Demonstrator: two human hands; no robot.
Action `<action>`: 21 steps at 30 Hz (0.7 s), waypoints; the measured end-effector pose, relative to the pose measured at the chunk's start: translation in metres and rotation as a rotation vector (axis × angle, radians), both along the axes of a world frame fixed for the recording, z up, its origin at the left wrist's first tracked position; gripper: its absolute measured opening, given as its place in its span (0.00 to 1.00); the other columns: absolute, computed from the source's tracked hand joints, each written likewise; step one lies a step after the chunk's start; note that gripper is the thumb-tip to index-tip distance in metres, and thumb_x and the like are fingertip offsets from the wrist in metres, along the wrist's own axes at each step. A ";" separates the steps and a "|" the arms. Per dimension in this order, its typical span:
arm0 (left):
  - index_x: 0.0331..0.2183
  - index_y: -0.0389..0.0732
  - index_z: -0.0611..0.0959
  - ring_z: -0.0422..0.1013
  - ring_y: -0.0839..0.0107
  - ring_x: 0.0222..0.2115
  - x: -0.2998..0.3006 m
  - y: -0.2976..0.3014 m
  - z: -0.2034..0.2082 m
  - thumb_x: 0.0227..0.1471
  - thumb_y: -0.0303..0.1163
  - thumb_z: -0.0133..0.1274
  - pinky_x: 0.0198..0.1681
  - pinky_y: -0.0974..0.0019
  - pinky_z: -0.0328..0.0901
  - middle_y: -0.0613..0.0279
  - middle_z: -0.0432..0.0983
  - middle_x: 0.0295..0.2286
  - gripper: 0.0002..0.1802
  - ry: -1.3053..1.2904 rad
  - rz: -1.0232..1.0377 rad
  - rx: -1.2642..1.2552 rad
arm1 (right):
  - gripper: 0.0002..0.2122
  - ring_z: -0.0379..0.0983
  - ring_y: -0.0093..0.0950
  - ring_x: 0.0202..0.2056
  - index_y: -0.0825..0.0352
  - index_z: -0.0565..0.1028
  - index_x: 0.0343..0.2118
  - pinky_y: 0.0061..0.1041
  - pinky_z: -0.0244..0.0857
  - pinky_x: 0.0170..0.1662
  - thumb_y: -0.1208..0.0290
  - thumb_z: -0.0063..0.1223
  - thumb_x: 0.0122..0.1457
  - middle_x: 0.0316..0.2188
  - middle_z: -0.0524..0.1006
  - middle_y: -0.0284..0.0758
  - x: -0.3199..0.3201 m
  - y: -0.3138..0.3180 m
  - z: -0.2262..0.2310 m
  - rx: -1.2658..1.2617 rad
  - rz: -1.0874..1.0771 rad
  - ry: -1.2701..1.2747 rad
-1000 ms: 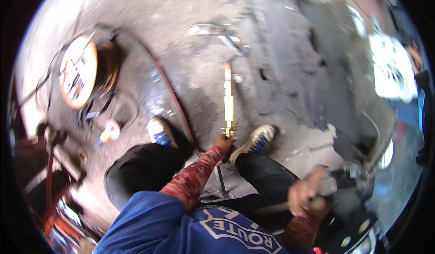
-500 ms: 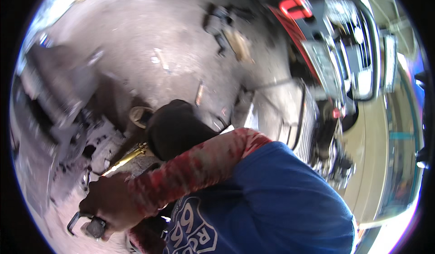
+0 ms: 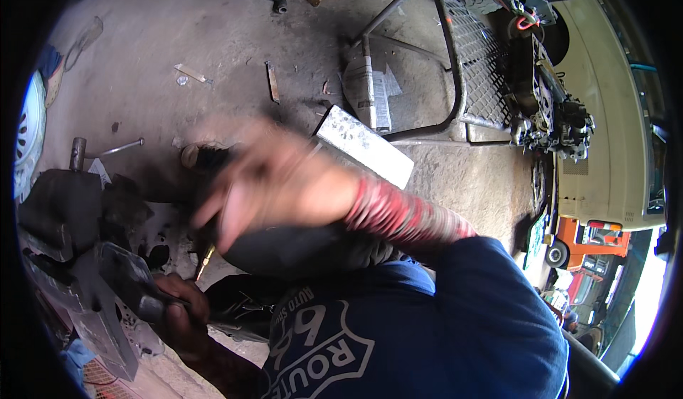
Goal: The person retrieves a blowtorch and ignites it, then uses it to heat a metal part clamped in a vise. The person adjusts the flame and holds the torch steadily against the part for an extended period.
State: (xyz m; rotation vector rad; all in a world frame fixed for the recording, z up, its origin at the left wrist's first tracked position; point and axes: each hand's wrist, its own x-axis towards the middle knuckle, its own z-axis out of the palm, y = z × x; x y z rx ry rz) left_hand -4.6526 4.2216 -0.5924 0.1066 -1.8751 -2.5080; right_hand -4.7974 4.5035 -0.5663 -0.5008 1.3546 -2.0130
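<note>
My left hand [image 3: 183, 312], at the lower left, has its fingers closed on the edge of a dark curved metal part [image 3: 128, 274]. Dark metal plates [image 3: 64, 207] stand around and beyond that part. My right hand [image 3: 284, 182], in a red and grey patterned sleeve, is raised in front of me, blurred by motion. Its fingers look stretched out and apart, and I see nothing in them. A thin brass-coloured rod [image 3: 205, 262] shows just below those fingers, partly hidden. At the far left, a short metal cylinder [image 3: 78, 150] stands beside a thin metal rod [image 3: 119, 147].
A white box-like piece [image 3: 366, 146] lies past my right forearm. Behind it is a metal frame with mesh [image 3: 477, 50], and an engine part [image 3: 562, 118] to its right. Scraps [image 3: 273, 82] lie on the concrete floor. Vehicles line the right side, one with orange bodywork [image 3: 597, 239].
My right hand has left the gripped dark tool at the lower left and swung up and right. My left hand now shows, gripping the dark metal part. The view has shifted.
</note>
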 end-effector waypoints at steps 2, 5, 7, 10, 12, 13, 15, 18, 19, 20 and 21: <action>0.42 0.36 0.68 0.57 0.81 0.11 0.004 -0.011 -0.014 0.61 0.46 0.48 0.10 0.76 0.48 0.66 0.61 0.18 0.21 0.033 0.040 -0.082 | 0.28 0.75 0.35 0.49 0.67 0.60 0.59 0.30 0.76 0.43 0.67 0.59 0.60 0.44 0.77 0.46 -0.026 0.069 -0.041 0.409 -0.420 0.235; 0.38 0.38 0.70 0.56 0.82 0.10 0.019 -0.029 -0.026 0.62 0.45 0.47 0.11 0.76 0.48 0.68 0.60 0.16 0.18 0.131 0.249 -0.763 | 0.60 0.64 0.48 0.58 0.61 0.52 0.66 0.47 0.60 0.58 0.39 0.74 0.30 0.57 0.66 0.52 -0.039 0.149 -0.120 1.619 -0.298 0.587; 0.36 0.38 0.71 0.55 0.83 0.10 0.039 -0.035 -0.029 0.63 0.45 0.46 0.11 0.76 0.47 0.71 0.58 0.15 0.17 -0.063 0.308 -0.609 | 0.65 0.59 0.51 0.61 0.59 0.46 0.68 0.50 0.54 0.62 0.39 0.74 0.28 0.62 0.60 0.52 -0.022 0.185 -0.166 1.823 -0.066 0.314; 0.33 0.42 0.72 0.53 0.84 0.10 0.061 -0.034 -0.033 0.63 0.46 0.44 0.11 0.76 0.44 0.73 0.57 0.14 0.17 -0.113 0.271 -0.568 | 0.65 0.59 0.54 0.61 0.58 0.44 0.69 0.52 0.55 0.61 0.46 0.76 0.28 0.61 0.60 0.53 0.008 0.202 -0.216 1.872 -0.160 0.304; 0.33 0.42 0.71 0.52 0.83 0.09 0.066 -0.028 -0.034 0.62 0.48 0.45 0.11 0.76 0.44 0.73 0.58 0.14 0.18 -0.089 0.259 -0.667 | 0.65 0.59 0.55 0.59 0.58 0.44 0.69 0.52 0.56 0.60 0.49 0.77 0.28 0.60 0.61 0.53 0.031 0.205 -0.228 1.864 -0.234 0.415; 0.33 0.42 0.71 0.51 0.83 0.09 0.065 -0.026 -0.032 0.62 0.49 0.45 0.12 0.76 0.43 0.73 0.58 0.14 0.18 -0.139 0.263 -0.543 | 0.64 0.62 0.55 0.57 0.58 0.44 0.69 0.53 0.59 0.57 0.51 0.77 0.28 0.57 0.64 0.52 0.047 0.204 -0.229 1.850 -0.228 0.402; 0.33 0.42 0.71 0.51 0.83 0.09 0.061 -0.018 -0.026 0.61 0.50 0.46 0.12 0.76 0.43 0.72 0.58 0.14 0.19 -0.273 0.249 -0.255 | 0.61 0.64 0.53 0.55 0.59 0.48 0.67 0.53 0.62 0.54 0.50 0.76 0.29 0.53 0.68 0.49 0.084 0.205 -0.226 1.790 -0.215 0.367; 0.33 0.42 0.71 0.51 0.83 0.09 0.045 -0.005 -0.012 0.59 0.52 0.47 0.12 0.76 0.44 0.72 0.59 0.14 0.21 -0.213 0.194 -0.331 | 0.54 0.68 0.53 0.51 0.59 0.50 0.66 0.53 0.64 0.53 0.48 0.72 0.37 0.52 0.69 0.50 0.122 0.216 -0.217 1.788 -0.238 0.168; 0.34 0.39 0.70 0.55 0.80 0.10 0.039 -0.001 -0.008 0.59 0.46 0.44 0.13 0.74 0.48 0.69 0.61 0.14 0.18 -0.174 0.157 -0.275 | 0.51 0.70 0.52 0.49 0.59 0.51 0.66 0.49 0.66 0.52 0.51 0.70 0.41 0.50 0.70 0.50 0.130 0.225 -0.210 1.736 -0.232 0.250; 0.35 0.39 0.70 0.55 0.80 0.10 0.033 0.005 -0.005 0.59 0.46 0.44 0.14 0.75 0.48 0.68 0.62 0.15 0.17 -0.213 0.153 -0.258 | 0.47 0.72 0.51 0.47 0.59 0.52 0.65 0.44 0.68 0.51 0.54 0.69 0.45 0.48 0.71 0.51 0.135 0.232 -0.203 1.714 -0.168 0.199; 0.36 0.39 0.70 0.55 0.80 0.11 0.029 0.011 -0.002 0.59 0.45 0.44 0.14 0.75 0.48 0.67 0.62 0.16 0.17 -0.242 0.161 -0.233 | 0.44 0.73 0.47 0.44 0.60 0.55 0.64 0.41 0.69 0.49 0.55 0.69 0.46 0.46 0.72 0.49 0.136 0.240 -0.194 1.592 -0.342 0.139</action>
